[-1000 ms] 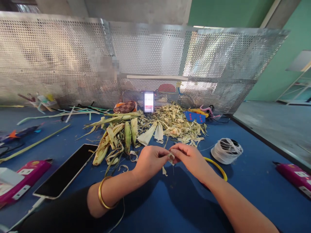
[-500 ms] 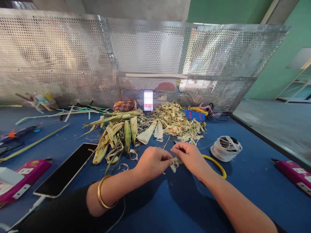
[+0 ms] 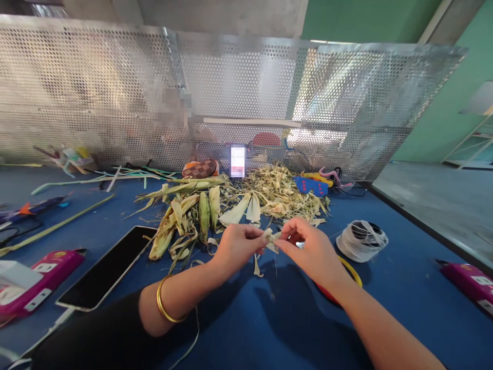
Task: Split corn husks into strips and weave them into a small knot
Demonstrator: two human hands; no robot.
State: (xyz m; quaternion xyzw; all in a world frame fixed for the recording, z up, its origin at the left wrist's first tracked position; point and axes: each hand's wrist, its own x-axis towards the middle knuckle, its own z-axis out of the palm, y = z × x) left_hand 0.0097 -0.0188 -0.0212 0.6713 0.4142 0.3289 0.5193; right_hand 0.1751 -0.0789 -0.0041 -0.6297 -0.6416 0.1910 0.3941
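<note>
L hand (image 3: 236, 249) has its fingers pinched together on one side of a small pale husk piece (image 3: 271, 239); R hand (image 3: 314, 254) has thumb + index clamped on the other side, rest of its fingers curled loosely. Piece is up btwn the two hands, above the bench (image 3: 239, 324), in front of the husk pile (image 3: 285, 200). A narrow strip (image 3: 257, 266) shows just below L fingers; can't tell if it's attached. To work it well: grip firm w/ L, small moves w/ R, pinch pts close so folds don't slip. Light, even pressure, prob. along the grain, as thin husk may split if tugged or twisted hard. Wrists low for steadiness, R forearm clear of the yellow handle (image 3: 352, 272) + string spool (image 3: 354, 244).
</note>
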